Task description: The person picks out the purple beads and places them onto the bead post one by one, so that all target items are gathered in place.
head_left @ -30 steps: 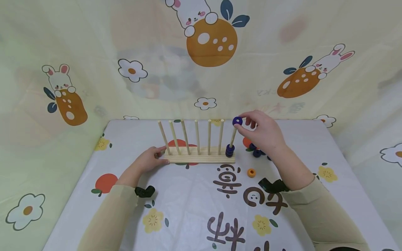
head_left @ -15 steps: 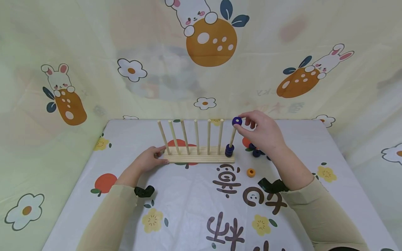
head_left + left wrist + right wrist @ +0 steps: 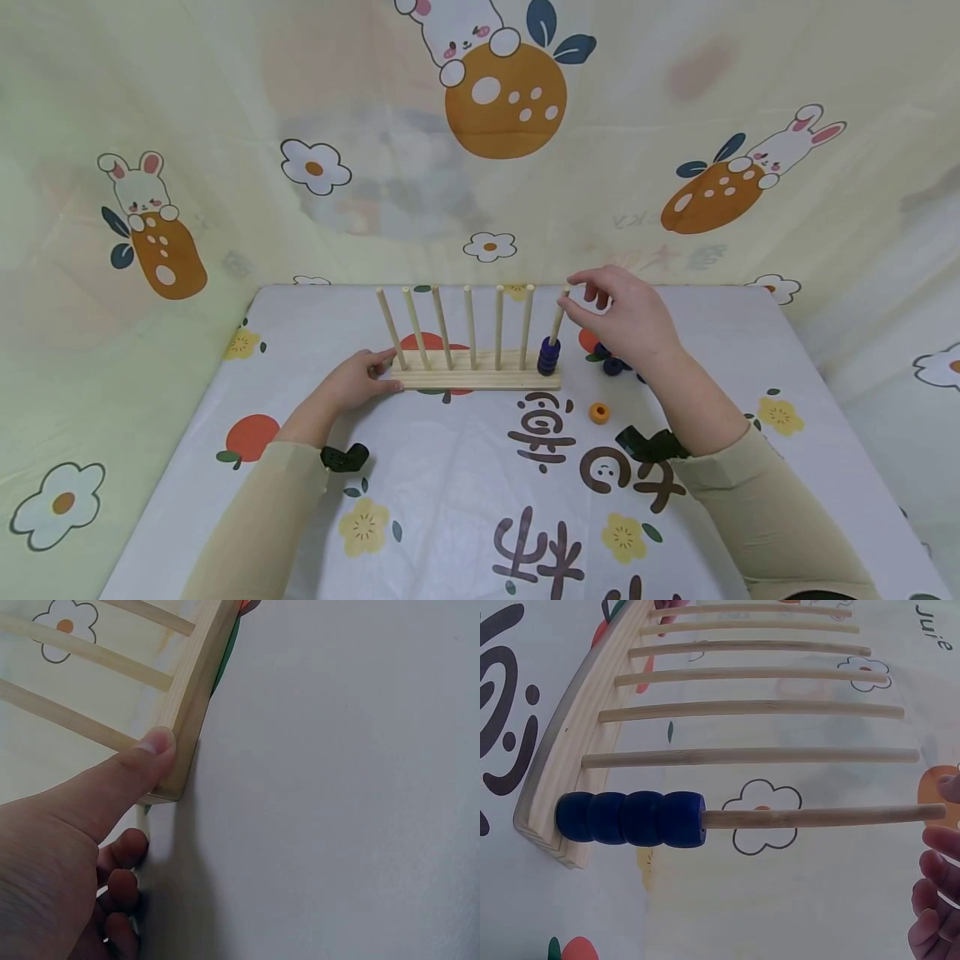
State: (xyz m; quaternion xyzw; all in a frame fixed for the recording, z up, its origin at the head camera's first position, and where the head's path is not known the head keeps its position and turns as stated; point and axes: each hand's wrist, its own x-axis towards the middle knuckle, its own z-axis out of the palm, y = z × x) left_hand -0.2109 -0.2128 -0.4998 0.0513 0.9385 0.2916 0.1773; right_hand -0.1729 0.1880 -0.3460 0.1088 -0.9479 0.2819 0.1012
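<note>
My left hand grips the left end of a wooden peg rack. In the left wrist view its thumb lies on the base, and the other fingers are partly hidden behind the end. Several upright pegs stand in a row along the base. On the rightmost peg sits a stack of several dark blue beads, touching one another down at the base. My right hand hovers around that peg's top, thumb and index finger apart, with no bead between them.
Several loose dark blue beads lie right of the rack, partly hidden by the right hand and wrist. An orange bead lies in front of them. A patterned cloth covers the table, and a printed curtain hangs behind.
The blue bead at the peg's top has left my right fingers and dropped down the peg onto the stack. Both hands have stayed in place.
</note>
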